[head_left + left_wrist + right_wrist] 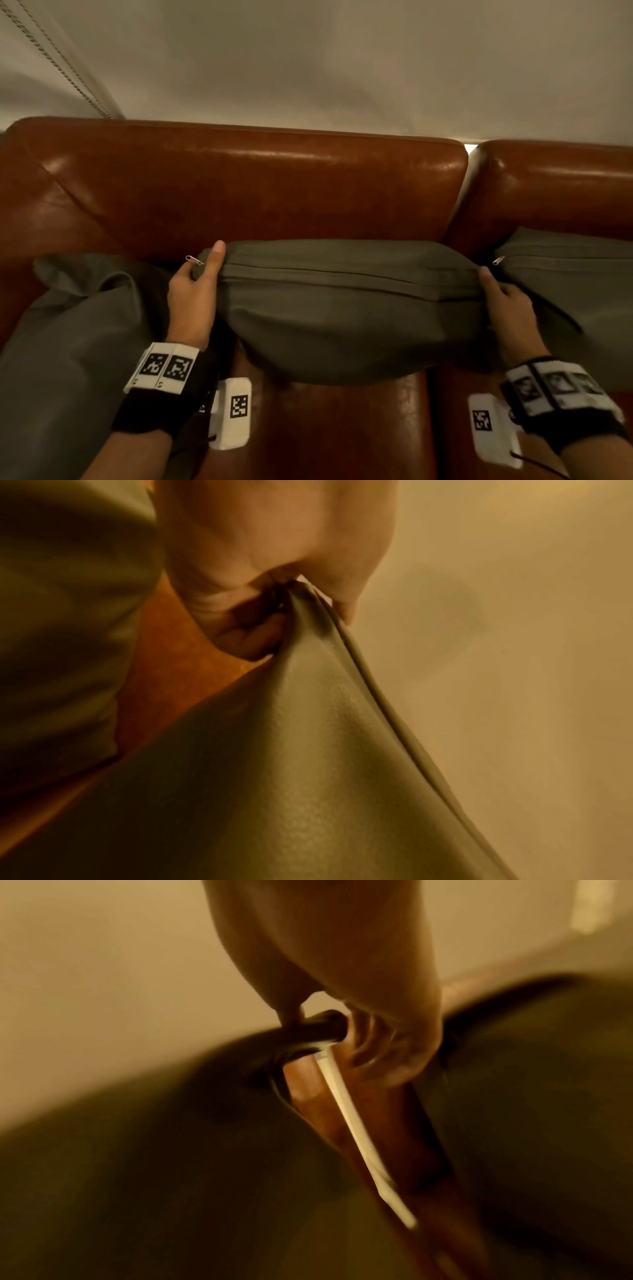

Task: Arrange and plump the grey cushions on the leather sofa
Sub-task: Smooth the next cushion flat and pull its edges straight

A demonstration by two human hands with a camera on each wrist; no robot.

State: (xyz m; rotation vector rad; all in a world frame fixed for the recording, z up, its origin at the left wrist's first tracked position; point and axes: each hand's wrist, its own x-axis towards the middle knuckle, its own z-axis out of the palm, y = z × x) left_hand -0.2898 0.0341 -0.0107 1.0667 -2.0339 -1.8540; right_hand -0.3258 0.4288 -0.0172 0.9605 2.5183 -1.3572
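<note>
From the head view we hold the middle cushion by its two top corners, left hand and right hand each curled round a corner, so it hangs before the sofa back, between two more cushions; it sags, so we judge it light and soft. At the left wrist our fingers pinch the bunched corner by the seam. The right wrist view is blurred, yet a corner is gripped there; corners look the surest hold.
</note>
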